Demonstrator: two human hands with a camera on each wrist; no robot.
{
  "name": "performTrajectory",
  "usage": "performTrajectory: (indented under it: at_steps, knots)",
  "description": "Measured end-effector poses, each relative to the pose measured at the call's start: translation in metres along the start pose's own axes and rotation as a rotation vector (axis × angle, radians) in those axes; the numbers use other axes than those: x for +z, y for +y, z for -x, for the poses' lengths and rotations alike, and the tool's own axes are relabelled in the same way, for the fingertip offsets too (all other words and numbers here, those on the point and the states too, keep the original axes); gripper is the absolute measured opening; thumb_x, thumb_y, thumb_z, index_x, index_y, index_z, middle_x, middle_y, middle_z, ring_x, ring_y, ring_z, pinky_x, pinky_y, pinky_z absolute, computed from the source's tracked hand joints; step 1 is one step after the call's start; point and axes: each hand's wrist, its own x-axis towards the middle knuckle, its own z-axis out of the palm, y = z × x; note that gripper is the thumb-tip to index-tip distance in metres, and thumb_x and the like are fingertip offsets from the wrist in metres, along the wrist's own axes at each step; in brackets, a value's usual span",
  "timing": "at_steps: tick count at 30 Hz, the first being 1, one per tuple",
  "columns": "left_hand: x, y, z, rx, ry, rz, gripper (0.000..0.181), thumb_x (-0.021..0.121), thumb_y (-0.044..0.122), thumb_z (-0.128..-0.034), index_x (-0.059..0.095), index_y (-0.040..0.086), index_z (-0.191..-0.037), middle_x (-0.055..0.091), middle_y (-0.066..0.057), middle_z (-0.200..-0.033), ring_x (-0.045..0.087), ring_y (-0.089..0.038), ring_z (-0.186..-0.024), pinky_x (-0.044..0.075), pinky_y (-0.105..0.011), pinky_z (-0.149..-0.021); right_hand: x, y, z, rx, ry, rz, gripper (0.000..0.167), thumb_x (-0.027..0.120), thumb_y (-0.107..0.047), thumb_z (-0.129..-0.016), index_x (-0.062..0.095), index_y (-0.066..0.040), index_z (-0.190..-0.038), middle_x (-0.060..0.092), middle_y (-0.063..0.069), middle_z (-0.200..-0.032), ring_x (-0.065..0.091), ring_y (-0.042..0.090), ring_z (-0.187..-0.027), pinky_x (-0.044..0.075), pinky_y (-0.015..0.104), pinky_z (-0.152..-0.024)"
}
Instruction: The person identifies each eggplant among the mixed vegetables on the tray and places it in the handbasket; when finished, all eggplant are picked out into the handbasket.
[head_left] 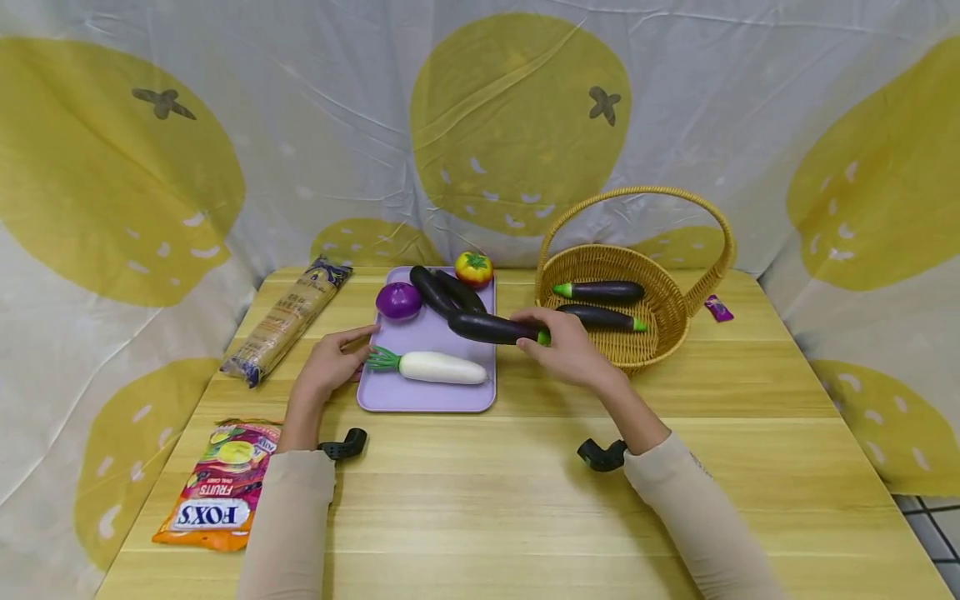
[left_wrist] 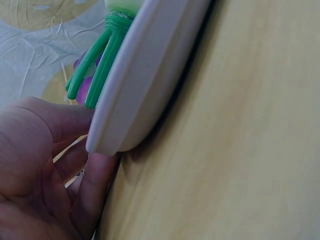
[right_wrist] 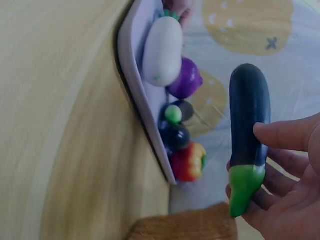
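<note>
A Fox's bag (head_left: 225,482) lies near a long noodle packet (head_left: 288,320)

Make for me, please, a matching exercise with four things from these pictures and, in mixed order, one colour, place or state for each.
Things:
1. radish
2. onion
3. basket
4. right hand

Descriptions:
A. has two eggplants inside
B. holds one eggplant
C. white, lying on the tray
D. purple and round

Right pairs: 1-C, 2-D, 3-A, 4-B.
</note>
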Motion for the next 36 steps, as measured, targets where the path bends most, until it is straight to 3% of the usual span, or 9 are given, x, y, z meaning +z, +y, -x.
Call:
performTrajectory:
  at_steps: [8,17,29,36]
  knots:
    - [0.0,-0.003,-0.002,0.006,0.004,-0.007,0.046,0.057,0.025,-0.107,0.053,0.024,-0.153,0.05,-0.024,-0.152,0.068,-0.016,-0.082,0.061,-0.026,-0.069,-0.037,0.005,0.021,-0.022,0.009,0.025,0.035,0.073,-0.018,-0.097,0.068,-0.019,-0.131,0.069,0.004,-0.13,0.063,0.028,-0.121,0.048,0.05,-0.103]
    - [0.0,-0.004,-0.003,0.012,0.005,-0.005,0.046,0.057,0.025,-0.107,0.053,0.025,-0.153,0.049,-0.023,-0.153,0.067,-0.015,-0.08,0.061,-0.026,-0.068,-0.071,0.027,0.037,0.055,0.012,0.034,0.035,0.071,-0.02,-0.099,0.065,-0.016,-0.133,0.067,0.011,-0.133,0.06,0.033,-0.122,0.046,0.049,-0.098]
    - [-0.001,-0.003,-0.002,0.006,0.006,-0.001,0.046,0.057,0.024,-0.1069,0.053,0.025,-0.152,0.051,-0.023,-0.151,0.064,-0.013,-0.076,0.06,-0.025,-0.065,-0.092,0.066,0.048,0.107,0.026,0.033,0.032,0.07,-0.016,-0.099,0.064,-0.012,-0.13,0.068,0.016,-0.128,0.061,0.035,-0.119,0.047,0.052,-0.099]
    - [0.0,-0.002,-0.001,0.007,-0.001,0.005,0.046,0.056,0.024,-0.1073,0.052,0.024,-0.153,0.048,-0.023,-0.155,0.066,-0.014,-0.079,0.06,-0.026,-0.067,-0.096,0.084,0.047,0.149,-0.032,0.064,0.035,0.066,-0.014,-0.101,0.06,-0.008,-0.135,0.065,0.021,-0.132,0.058,0.041,-0.126,0.044,0.06,-0.107]
